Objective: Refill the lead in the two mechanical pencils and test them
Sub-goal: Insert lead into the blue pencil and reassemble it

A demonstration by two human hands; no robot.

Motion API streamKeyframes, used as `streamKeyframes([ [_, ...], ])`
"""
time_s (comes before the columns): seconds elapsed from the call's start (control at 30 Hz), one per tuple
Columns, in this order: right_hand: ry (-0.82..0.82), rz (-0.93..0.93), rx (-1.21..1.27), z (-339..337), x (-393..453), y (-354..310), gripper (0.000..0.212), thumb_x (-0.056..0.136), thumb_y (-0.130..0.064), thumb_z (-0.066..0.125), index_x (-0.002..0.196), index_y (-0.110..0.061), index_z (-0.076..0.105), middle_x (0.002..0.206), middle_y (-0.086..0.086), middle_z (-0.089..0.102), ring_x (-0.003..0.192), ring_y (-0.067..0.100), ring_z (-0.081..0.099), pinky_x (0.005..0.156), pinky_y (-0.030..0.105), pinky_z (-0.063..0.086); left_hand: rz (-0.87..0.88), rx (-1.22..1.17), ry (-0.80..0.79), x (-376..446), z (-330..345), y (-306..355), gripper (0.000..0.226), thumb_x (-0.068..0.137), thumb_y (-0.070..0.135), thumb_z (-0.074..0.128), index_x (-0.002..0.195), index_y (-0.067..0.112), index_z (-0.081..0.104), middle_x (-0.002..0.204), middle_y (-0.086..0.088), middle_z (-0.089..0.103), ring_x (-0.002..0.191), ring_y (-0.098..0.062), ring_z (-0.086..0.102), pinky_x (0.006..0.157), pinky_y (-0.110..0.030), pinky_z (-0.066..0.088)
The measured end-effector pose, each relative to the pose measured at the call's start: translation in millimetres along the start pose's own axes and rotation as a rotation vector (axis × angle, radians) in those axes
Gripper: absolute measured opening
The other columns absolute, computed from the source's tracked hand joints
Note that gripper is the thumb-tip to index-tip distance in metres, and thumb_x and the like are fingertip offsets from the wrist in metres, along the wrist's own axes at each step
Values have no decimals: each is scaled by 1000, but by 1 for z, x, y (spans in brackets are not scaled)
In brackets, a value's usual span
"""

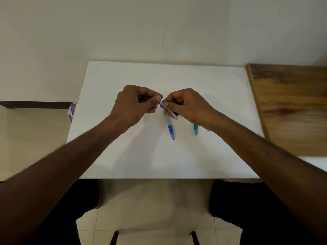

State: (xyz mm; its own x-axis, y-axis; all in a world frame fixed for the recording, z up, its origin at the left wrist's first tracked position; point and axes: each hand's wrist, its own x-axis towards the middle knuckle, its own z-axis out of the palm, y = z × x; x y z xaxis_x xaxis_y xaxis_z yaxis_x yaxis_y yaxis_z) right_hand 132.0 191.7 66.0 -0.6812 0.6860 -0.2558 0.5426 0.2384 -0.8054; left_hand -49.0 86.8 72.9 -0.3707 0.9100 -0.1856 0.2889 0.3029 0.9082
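The step looks like opening the little lead case in the middle of the frame. To do it well, I think the person should hold the case steady with one hand and pull the cap off slowly with the other. The leads inside are thin and would snap or spill with a hard tug. Keeping the open end tipped up and low over the white worktop would help, so any lead that falls is easy to find.

The right hand is curled, and its thumb and fingers pinch the clear case, which slants down toward the lower right. The left hand is curled too. Its thumb and first finger pinch the top end of the case, where a small blue cap shows. I cannot tell if the cap is off yet.

The blue pencil lies on the worktop just below the hands, tip pointing to the bottom of the frame. The green pencil lies to its right, partly hidden under the right wrist. Neither pencil is being touched.
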Motion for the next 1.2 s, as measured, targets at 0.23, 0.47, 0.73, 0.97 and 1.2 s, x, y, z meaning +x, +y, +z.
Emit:
streamKeyframes([
  [0.23,27,24,114,-4,-3,-5,17,102,-31,69,104,-19,80,86,-12,82,79,4,77,70,15,59,9,-92,-10,1,-1,4,21,97,25,79,114,13,84,99,-5,84,87,-16,80,83,-32,68],
  [0.47,58,82,217,-9,-12,-18,20,100,-27,72,106,-9,79,94,1,84,84,15,81,87,33,65,23,-88,45,-5,12,8,28,99,34,76,121,18,83,109,4,82,86,-10,77,76,-31,68],
  [0.73,433,205,13,-71,-31,14,8,95,-22,77,89,-16,78,80,1,81,69,16,80,74,35,68,216,370,-206,-7,31,20,62,101,43,70,158,41,45,119,16,72,93,-10,73,83,-24,58],
  [0.97,350,438,-381,-100,-43,58,21,91,-22,82,86,-2,78,78,15,78,73,30,79,79,46,67,58,712,-199,0,41,-2,49,92,49,79,124,22,54,101,6,70,89,-15,68,69,-32,50],
  [1.2,214,507,-390,-95,-31,61,28,88,-31,86,83,-7,72,75,8,80,62,18,79,66,32,66,52,581,-200,3,49,0,55,87,35,88,130,19,56,97,0,73,75,-11,66,72,-27,52],
])
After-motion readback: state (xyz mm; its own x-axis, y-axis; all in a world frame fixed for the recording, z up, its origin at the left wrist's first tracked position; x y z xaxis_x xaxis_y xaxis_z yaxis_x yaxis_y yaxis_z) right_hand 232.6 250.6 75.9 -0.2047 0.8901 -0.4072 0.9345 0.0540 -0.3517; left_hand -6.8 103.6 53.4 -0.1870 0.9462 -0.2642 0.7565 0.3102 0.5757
